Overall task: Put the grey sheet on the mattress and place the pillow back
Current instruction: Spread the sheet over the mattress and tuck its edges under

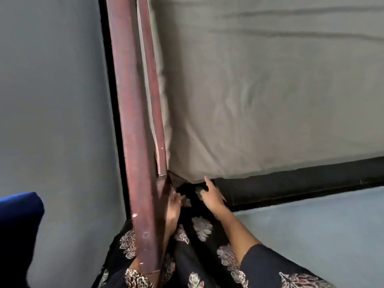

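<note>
Hands at the bed corner, grey sheet on the mattress.

From the head view we see the grey sheet (pixel 270 90) spread, lightly creased, over the mattress, its corner meeting a dark reddish wooden bed frame rail (pixel 137 121); pale carpet (pixel 322 229) lies beside a black bed base (pixel 301 183), and a blue object (pixel 18 221) sits at the left edge. Our right hand (pixel 212 197) points its index finger at the sheet's corner edge, other fingers curled, gripping nothing. Our left hand (pixel 173 206) sits just beside the rail, partly hidden; we cannot tell its grip. We see no writing.
</note>
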Available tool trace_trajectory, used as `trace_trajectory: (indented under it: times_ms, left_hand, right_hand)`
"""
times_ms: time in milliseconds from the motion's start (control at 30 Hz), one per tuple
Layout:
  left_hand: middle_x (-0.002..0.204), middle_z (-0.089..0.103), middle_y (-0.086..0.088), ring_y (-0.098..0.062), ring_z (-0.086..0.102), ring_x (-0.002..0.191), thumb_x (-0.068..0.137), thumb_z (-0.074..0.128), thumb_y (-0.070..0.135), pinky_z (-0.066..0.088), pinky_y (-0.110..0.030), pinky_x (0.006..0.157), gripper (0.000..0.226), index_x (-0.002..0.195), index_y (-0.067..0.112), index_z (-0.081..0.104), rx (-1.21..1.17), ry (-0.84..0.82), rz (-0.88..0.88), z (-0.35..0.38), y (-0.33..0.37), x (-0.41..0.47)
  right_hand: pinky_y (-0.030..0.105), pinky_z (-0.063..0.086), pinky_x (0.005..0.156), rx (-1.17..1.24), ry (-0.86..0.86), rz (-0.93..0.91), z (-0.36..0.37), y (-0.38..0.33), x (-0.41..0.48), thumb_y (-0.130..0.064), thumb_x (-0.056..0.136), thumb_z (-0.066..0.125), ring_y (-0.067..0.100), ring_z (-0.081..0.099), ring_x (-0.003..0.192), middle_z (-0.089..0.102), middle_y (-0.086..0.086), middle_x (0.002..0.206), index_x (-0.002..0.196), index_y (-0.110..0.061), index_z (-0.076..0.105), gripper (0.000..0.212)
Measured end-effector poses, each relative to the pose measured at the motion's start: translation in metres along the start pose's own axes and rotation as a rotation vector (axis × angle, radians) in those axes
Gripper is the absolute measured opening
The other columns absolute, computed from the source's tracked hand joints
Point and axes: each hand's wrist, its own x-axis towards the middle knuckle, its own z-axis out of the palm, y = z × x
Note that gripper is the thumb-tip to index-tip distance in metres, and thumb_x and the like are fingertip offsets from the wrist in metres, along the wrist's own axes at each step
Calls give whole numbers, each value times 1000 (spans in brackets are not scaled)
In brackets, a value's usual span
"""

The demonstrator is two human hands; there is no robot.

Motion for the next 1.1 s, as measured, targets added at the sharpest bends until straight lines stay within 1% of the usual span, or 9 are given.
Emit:
trace_trajectory:
  times_ms: [67, 133, 300, 400, 500, 633, 767, 1000, 1100]
  left_hand:
    - [126, 47, 0, -25, 49, 119, 102, 38, 27, 38, -36, 97, 41, 143, 26, 33, -205, 123, -201, 16, 14, 2]
    - [137, 45, 2, -27, 49, 122, 103, 35, 25, 38, -38, 91, 44, 147, 30, 30, -344, 237, -292, 30, 29, 5]
    - [143, 45, 0, -21, 47, 127, 103, 24, 18, 34, -39, 101, 46, 146, 32, 31, -661, 328, -361, 49, 40, 47]
    - [138, 51, -3, -21, 52, 118, 100, 27, 13, 36, -35, 97, 43, 141, 24, 39, -780, 386, -427, 51, 38, 60]
    - [110, 59, -9, -22, 53, 91, 102, 25, 14, 41, -35, 92, 32, 126, 16, 46, -915, 386, -465, 49, 31, 68]
    - [67, 57, -2, -15, 50, 65, 103, 30, 23, 42, -29, 66, 31, 82, 15, 52, -1033, 342, -494, 46, 4, 89]
    - [34, 42, 5, -7, 39, 28, 102, 33, 30, 38, -18, 47, 37, 68, 19, 42, -1059, 385, -463, 45, -17, 108]
    - [98, 60, -6, -27, 57, 85, 101, 28, 20, 49, -37, 72, 34, 82, 14, 56, -1279, 605, -429, 58, -12, 148]
    - [99, 59, -11, -29, 56, 78, 100, 33, 14, 49, -40, 73, 31, 78, 10, 55, -1339, 707, -373, 64, -5, 149]
  right_hand:
    - [27, 46, 77, 37, -40, 25, -17, 9, 14, -10, 97, 39, 19, 58, 100, 30, 4, 153, 149, -20, 26, 55]
    - [27, 45, 78, 6, -46, 56, -35, 16, 21, -11, 99, 39, 22, 56, 114, 31, 3, 152, 148, -18, 29, 51]
    - [23, 37, 84, -155, -65, 25, -69, 36, 50, -13, 96, 44, 20, 51, 119, 44, 5, 143, 141, -15, 41, 45]
    - [26, 42, 80, -147, -70, 64, -80, 42, 68, -9, 94, 46, 21, 58, 104, 56, 9, 130, 135, -12, 48, 41]
    - [25, 44, 64, 6, -81, 146, -82, 42, 80, -7, 95, 46, 19, 59, 83, 58, 8, 110, 130, -9, 52, 35]
    - [33, 47, 64, 345, -113, 313, -78, 47, 95, -16, 101, 39, 31, 58, 92, 53, 18, 129, 132, -5, 46, 33]
    - [35, 46, 65, 455, -134, 415, -68, 60, 107, -25, 103, 35, 32, 57, 92, 47, 21, 137, 138, -3, 38, 42]
    - [38, 46, 66, 475, -152, 427, -76, 89, 139, -16, 103, 28, 33, 59, 85, 46, 23, 137, 139, -4, 32, 39]
    - [37, 46, 65, 516, -128, 451, -92, 102, 147, -15, 103, 29, 30, 59, 80, 48, 23, 135, 139, -2, 32, 39]
